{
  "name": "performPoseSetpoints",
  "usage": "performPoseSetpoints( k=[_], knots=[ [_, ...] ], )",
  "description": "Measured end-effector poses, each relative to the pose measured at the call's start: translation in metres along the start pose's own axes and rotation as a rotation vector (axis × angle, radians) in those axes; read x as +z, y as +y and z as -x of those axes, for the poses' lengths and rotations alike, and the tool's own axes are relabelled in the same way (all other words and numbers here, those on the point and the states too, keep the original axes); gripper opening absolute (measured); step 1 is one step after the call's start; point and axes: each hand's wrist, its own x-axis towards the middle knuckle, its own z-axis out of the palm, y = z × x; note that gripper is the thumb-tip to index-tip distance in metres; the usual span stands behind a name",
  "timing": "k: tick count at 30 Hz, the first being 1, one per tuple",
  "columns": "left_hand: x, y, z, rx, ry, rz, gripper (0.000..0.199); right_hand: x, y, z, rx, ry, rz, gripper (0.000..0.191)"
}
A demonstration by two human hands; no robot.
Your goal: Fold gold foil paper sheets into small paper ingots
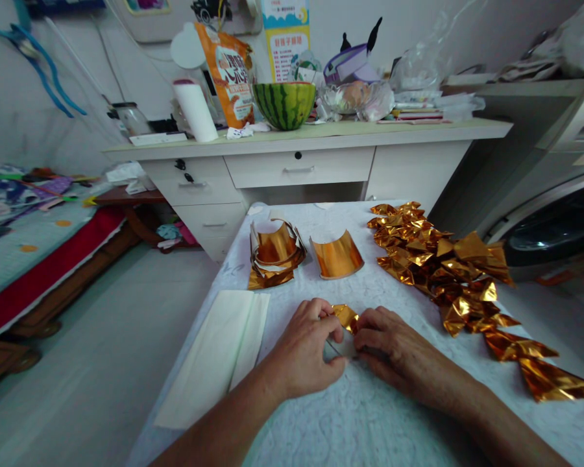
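A small piece of gold foil paper is between my hands, low over the cloth-covered table. My left hand closes on its left side, thumb and fingers curled together. From the right, my right hand grips the other side with bent fingers. A pale greyish part shows below the gold, partly hidden by my fingers. Beyond my hands stands a curved sheet of gold foil paper. Left of that sits a loose stack of curled gold sheets. On the right lies a heap of folded gold foil pieces.
Flat pale paper sheets lie left of my left arm. Behind the table stands a white desk with a halved watermelon, an orange snack bag and a paper roll. A washing machine is at right, a bed at left.
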Motion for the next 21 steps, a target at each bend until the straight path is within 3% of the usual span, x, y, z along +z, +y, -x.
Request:
performPoseSetpoints(
  k=[3,12,21],
  knots=[
    [0.0,0.003,0.0,-0.044,-0.025,0.005,0.028,0.003,0.003,-0.001,0.015,0.009,-0.027,0.013],
    [0.008,0.004,-0.001,-0.084,0.038,0.039,0.005,0.013,0.001,-0.006,0.15,0.077,-0.054,0.011],
    [0.015,0.003,-0.004,-0.095,0.111,0.024,0.01,0.019,0.005,-0.005,0.222,0.162,-0.098,0.006]
  ],
)
